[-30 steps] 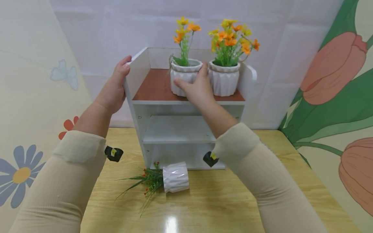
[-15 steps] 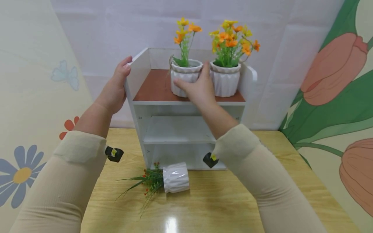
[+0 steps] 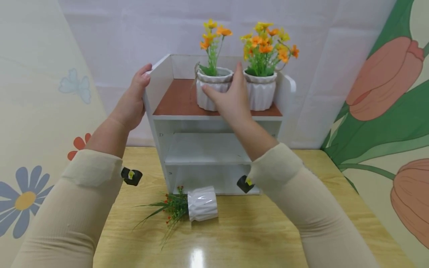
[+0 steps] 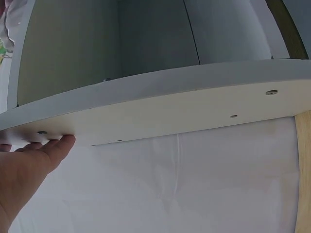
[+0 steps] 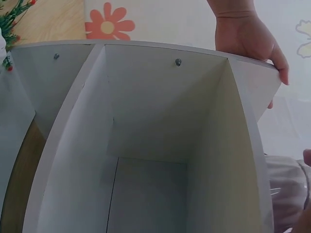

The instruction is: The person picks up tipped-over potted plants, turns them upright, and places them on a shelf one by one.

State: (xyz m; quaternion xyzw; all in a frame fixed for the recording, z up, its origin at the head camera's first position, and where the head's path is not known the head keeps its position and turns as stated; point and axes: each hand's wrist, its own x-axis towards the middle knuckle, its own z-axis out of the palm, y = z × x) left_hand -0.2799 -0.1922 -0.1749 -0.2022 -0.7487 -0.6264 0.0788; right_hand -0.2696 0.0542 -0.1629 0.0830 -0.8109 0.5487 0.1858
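My left hand [image 3: 135, 95] grips the left side panel of a small white shelf [image 3: 206, 149], its fingers lying along the panel's outer face in the left wrist view. Two white ribbed flowerpots stand upright on the brown top board. The left flowerpot [image 3: 212, 100] holds a few yellow and orange artificial flowers; the right flowerpot [image 3: 263, 93] has a fuller bunch. My right hand [image 3: 232, 98] is at the left pot, thumb across its front and straightened fingers between the two pots. Part of that pot shows as a white flowerpot [image 5: 287, 189] in the right wrist view.
A third white flowerpot [image 3: 202, 204], with grass and small red flowers [image 3: 175, 206], lies on its side on the wooden table [image 3: 254, 238], in front of the shelf. Behind the shelf hangs a white cloth [image 3: 134, 37]. Painted panels flank the table.
My right hand has shifted slightly right and up against the left pot, its fingers straighter. Both standing pots, the shelf and my left hand stay in place.
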